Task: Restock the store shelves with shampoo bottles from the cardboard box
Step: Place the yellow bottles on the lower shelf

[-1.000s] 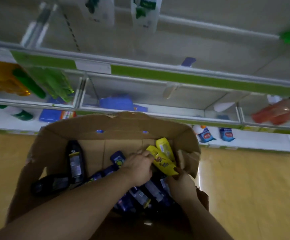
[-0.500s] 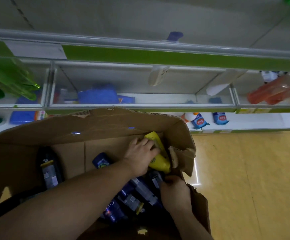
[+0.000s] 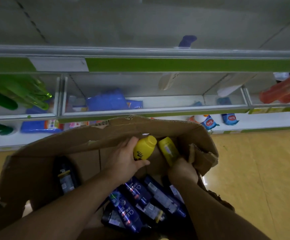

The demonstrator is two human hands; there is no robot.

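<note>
Hands work inside the open brown cardboard box [image 3: 36, 163], which stands on the glossy yellow floor [image 3: 255, 170] in front of the white store shelves [image 3: 158, 52] with their green edge strips. The left hand [image 3: 125, 158] wraps fingers and thumb round a stubby yellow plastic bottle [image 3: 144, 148], held just under the box's far flap with its cap pointing towards the shelves. Half a second earlier this hand lay over the yellow bottles in the far right corner; now the two are parted, one in each hand. The right hand [image 3: 182, 170], which sat lower by the right wall, has come up and grips the lower end of a second, slimmer yellow bottle [image 3: 169, 149], just beside the torn right flap. The two yellow bottles are near each other but apart. Beneath the forearms a heap of dark blue shampoo bottles [image 3: 140, 201] lies on the box bottom, and a black bottle [image 3: 66, 174] leans at the left wall, both where they were.
</note>
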